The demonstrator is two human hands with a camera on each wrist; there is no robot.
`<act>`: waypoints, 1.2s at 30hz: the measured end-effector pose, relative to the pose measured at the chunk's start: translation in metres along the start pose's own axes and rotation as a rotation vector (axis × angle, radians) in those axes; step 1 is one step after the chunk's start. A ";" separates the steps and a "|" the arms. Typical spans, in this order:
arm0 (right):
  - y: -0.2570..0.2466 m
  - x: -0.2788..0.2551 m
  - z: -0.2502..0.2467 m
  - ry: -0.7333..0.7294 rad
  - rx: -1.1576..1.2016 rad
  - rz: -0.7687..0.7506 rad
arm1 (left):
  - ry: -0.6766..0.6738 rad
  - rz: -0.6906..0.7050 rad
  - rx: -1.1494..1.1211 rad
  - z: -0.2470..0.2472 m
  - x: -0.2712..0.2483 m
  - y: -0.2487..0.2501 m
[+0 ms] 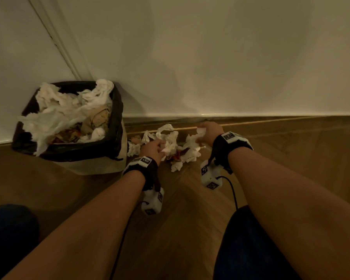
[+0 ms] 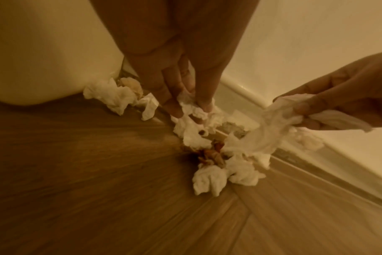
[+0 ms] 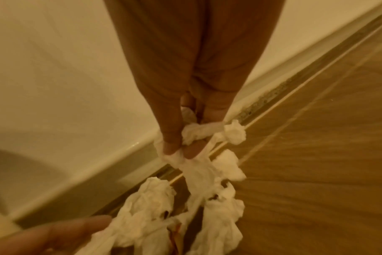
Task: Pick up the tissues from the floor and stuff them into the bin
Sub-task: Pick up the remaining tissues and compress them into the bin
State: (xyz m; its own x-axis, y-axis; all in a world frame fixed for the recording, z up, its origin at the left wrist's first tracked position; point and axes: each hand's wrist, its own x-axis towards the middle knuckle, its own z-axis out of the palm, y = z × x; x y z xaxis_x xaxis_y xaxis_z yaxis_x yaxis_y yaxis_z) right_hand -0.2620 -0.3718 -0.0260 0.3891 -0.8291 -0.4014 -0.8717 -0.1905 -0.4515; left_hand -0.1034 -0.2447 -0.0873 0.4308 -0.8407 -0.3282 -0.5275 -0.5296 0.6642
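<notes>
Floor tissues [image 2: 209, 177] gripped by both hands; head view adds bin [image 1: 117, 110].

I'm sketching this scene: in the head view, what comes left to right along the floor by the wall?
bin → left hand gripping a tissue → reddish scrap in the tissue pile → right hand gripping another tissue.

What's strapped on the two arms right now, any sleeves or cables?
No sleeves; forearms are bare. Each wrist wears a black band topped by a white tag with black markings. Under each wrist hangs a white box with square black markers, and a black cable trails from it.
</notes>
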 end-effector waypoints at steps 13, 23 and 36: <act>-0.115 -0.046 -0.063 0.357 0.107 -0.373 | 0.436 0.249 -0.378 -0.078 -0.044 0.056; -0.188 -0.081 -0.060 0.426 0.562 -0.573 | 0.788 0.351 -0.498 -0.176 -0.085 0.072; -0.255 -0.084 0.017 0.280 0.613 -0.628 | 0.908 0.067 -0.229 -0.250 -0.118 -0.029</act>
State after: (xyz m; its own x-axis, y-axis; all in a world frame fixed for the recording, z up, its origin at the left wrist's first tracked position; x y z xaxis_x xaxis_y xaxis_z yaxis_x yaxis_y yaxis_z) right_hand -0.0676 -0.2447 0.1097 0.5813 -0.7801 0.2315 -0.1835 -0.4028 -0.8967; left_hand 0.0440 -0.1014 0.0998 0.8622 -0.4073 0.3012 -0.4566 -0.3673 0.8103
